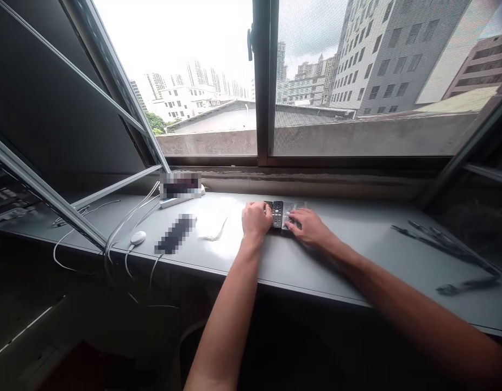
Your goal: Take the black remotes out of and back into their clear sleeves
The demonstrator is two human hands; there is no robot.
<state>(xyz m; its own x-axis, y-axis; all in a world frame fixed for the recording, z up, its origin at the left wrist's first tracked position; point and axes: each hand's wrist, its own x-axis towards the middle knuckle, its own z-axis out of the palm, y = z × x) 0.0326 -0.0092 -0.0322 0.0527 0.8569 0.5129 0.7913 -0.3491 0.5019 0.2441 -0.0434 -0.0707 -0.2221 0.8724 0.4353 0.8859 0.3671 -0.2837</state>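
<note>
Near the back middle of the desk, a black remote control [277,215] with several buttons lies flat, its long side pointing away from me. The curled fingers of my left hand [256,218] are closed over a second dark remote beside it, which is mostly hidden under the hand. On the other side, my right hand [310,225] rests with fingers spread on a clear plastic bag [294,207]. Whatever is inside the plastic is too small and partly covered to make out.
White sheets [213,221] lie left of my hands. Further left are a blurred-out dark item [175,233], a white round device [138,237] with a cable, and a power strip [181,199]. Black cables [438,241] lie at the right. Metal frame bars [47,184] slant at the left; a window stands behind.
</note>
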